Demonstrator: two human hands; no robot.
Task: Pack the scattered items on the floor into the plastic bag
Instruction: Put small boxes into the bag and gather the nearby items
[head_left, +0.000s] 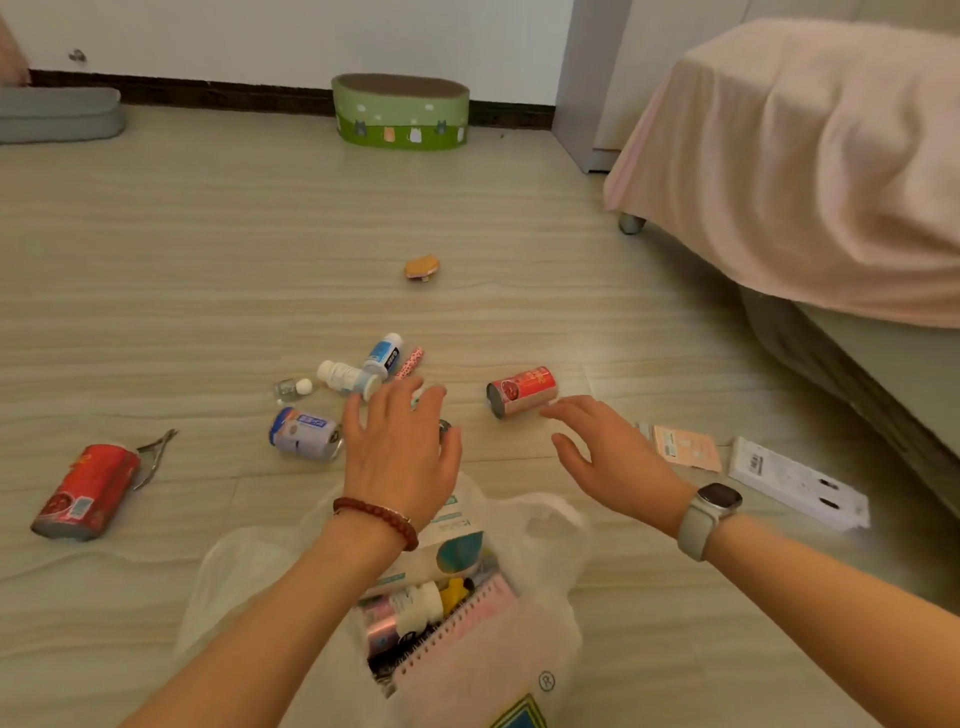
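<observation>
Plastic bag (524, 654) half-packed nearest. Both hands out, fingers spread, holding nothing. Small red can (521, 391) on its side, long axis left-right, just beyond right hand (602, 457); left hand (400, 447) over the bottles (363, 371).

I see bare forearms: my left hand (400, 447) wears a dark red beaded wrist bracelet (376, 519), my right hand (618, 462) a grey-strapped square smartwatch (709, 514).
</observation>
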